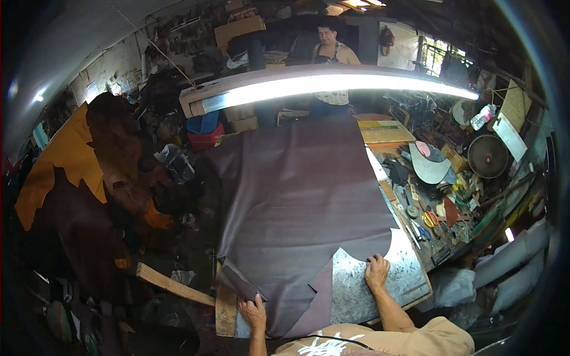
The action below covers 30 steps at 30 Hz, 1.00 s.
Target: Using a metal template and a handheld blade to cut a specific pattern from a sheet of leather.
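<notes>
A large dark brown leather hide (303,184) is spread over the work table, with creases and a folded flap along its near left side. My left hand (254,311) is closed on the hide's near left edge, beside that flap. Under the near right part lies a mottled grey metal sheet (362,296), bare where the hide's cut, jagged edge ends. My right hand (376,273) lies on this sheet, its slightly bent fingers touching the hide's edge. No tool shows in either hand.
A lit tube lamp (338,85) hangs low across the table. Scissors (430,219) and several tools crowd the right side, near a round fan (488,156). Orange leather (65,160) hangs at left; a wooden plank (175,285) juts out below. A person (333,53) stands beyond the table.
</notes>
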{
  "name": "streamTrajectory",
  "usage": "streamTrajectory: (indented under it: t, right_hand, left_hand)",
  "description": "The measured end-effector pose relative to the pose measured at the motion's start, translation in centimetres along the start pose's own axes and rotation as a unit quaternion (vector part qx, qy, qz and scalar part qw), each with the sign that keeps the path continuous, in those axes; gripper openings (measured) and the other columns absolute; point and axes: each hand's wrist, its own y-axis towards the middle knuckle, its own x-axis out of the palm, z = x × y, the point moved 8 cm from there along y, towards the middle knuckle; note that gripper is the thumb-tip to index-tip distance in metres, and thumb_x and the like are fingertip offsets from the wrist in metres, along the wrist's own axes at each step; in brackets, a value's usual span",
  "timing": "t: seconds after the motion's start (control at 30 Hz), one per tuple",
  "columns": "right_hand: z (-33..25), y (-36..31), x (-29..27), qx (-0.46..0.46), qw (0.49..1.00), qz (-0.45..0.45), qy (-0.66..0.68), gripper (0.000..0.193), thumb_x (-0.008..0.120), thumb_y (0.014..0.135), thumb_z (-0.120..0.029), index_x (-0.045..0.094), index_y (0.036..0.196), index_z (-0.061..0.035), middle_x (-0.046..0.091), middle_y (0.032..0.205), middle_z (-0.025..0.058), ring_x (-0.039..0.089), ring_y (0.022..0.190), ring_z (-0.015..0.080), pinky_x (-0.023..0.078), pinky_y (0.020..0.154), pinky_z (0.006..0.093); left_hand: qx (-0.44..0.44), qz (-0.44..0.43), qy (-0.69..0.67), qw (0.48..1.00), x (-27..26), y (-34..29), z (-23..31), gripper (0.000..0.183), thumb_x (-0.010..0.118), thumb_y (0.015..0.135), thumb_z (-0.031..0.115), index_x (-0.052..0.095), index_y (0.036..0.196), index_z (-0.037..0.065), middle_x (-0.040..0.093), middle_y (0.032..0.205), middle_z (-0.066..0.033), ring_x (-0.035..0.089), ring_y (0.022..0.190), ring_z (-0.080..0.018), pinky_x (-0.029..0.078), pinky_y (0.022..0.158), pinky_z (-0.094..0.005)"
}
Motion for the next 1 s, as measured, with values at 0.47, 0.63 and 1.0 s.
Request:
streamTrajectory:
  t: [0.47, 0.63, 1.0]
  right_hand:
    - [2.2, 1.6, 3.3, 0.143, 0.977, -0.139, -0.077, 0.048, 0.044, 0.097, -0.032, 0.045, 0.139, -0.0106, 0.034, 0.150, 0.0207, 0.026, 0.139, 0.0425, 0.018, 0.112, 0.0606]
    - [3.9, 0.1, 4.3, 0.117, 0.981, -0.114, -0.102, 0.047, 0.043, 0.097, -0.032, 0.044, 0.139, -0.0115, 0.033, 0.150, 0.0208, 0.026, 0.139, 0.0431, 0.017, 0.111, 0.0623]
    - [3.1, 0.0, 4.3, 0.109, 0.983, -0.117, -0.093, 0.045, 0.042, 0.097, -0.031, 0.043, 0.137, -0.0102, 0.034, 0.148, 0.0215, 0.028, 0.138, 0.0429, 0.015, 0.111, 0.0641]
  left_hand:
    - [0.080, 0.066, -0.009, 0.995, 1.4, 1.7, -0.7, 0.050, 0.052, 0.096, 0.035, 0.063, 0.089, -0.013, 0.057, 0.092, -0.0306, 0.052, 0.090, -0.0446, 0.038, 0.082, -0.0506]
    - [0.068, 0.061, 0.026, 0.996, 2.3, 1.2, -1.8, 0.058, 0.053, 0.095, 0.040, 0.063, 0.078, -0.014, 0.056, 0.080, -0.0329, 0.053, 0.081, -0.0466, 0.038, 0.076, -0.0529]
    - [0.033, 0.036, 0.019, 0.999, 1.1, 0.8, -1.2, 0.060, 0.048, 0.098, 0.036, 0.063, 0.066, -0.012, 0.056, 0.063, -0.0322, 0.052, 0.069, -0.0471, 0.036, 0.069, -0.0555]
